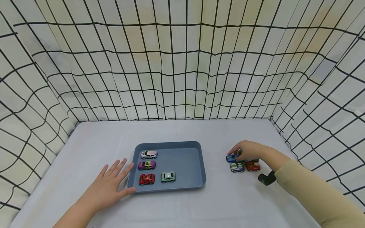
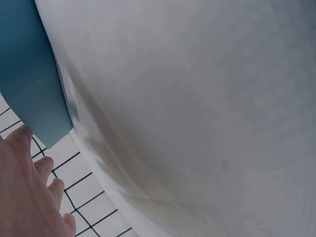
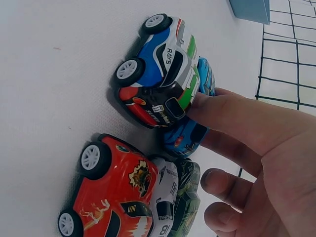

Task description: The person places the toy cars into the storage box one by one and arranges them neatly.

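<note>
My left hand (image 1: 106, 186) lies with spread fingers at the left side of a blue-grey tray (image 1: 185, 186), its fingertips touching the rim. In the tray stand a white checkered toy car (image 1: 149, 154), a purple one (image 1: 146, 165), a red one (image 1: 146, 179) and a pale green one (image 1: 168, 177). On the right, my right hand (image 1: 251, 150) pinches a blue toy car (image 3: 185, 137) between thumb and fingers, partly hidden in the right wrist view by a white, blue and green toy car (image 3: 168, 69). Beside them stands another red toy car (image 3: 116, 192).
A white car (image 3: 165, 195) and a dark green car (image 3: 186, 197) stand close behind the red one. White cloth covers the table (image 1: 182, 209). Black wire mesh (image 1: 185, 72) over white sheeting encloses the back and sides. A dark object (image 1: 267, 179) sits at the right cuff.
</note>
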Demonstrator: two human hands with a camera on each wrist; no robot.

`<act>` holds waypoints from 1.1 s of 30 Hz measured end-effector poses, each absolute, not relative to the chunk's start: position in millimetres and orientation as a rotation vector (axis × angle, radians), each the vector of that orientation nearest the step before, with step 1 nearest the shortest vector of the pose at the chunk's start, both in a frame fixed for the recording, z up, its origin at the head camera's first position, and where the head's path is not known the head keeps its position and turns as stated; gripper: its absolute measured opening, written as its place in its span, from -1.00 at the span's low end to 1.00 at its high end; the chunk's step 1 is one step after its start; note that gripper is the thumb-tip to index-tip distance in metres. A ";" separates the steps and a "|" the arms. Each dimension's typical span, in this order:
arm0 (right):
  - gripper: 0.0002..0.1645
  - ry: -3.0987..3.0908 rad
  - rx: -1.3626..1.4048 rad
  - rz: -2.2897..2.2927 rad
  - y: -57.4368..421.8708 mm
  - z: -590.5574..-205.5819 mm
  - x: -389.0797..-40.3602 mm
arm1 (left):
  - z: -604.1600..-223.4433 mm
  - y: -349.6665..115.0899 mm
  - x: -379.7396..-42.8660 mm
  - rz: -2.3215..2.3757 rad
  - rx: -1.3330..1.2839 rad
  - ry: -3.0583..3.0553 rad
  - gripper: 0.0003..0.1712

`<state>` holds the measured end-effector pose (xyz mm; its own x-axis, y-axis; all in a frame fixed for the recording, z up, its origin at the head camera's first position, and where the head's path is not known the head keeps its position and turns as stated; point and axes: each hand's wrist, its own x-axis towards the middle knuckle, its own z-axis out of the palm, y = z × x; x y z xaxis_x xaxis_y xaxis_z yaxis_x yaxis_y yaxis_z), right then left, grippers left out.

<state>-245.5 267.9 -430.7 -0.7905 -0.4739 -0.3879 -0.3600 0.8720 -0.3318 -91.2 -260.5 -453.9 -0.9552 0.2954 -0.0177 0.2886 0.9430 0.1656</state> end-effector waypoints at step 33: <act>-0.55 2.567 -0.659 -0.497 265.7 -413.6 -256.1 | -452.8 -260.7 -90.3 0.260 0.454 3.065 0.08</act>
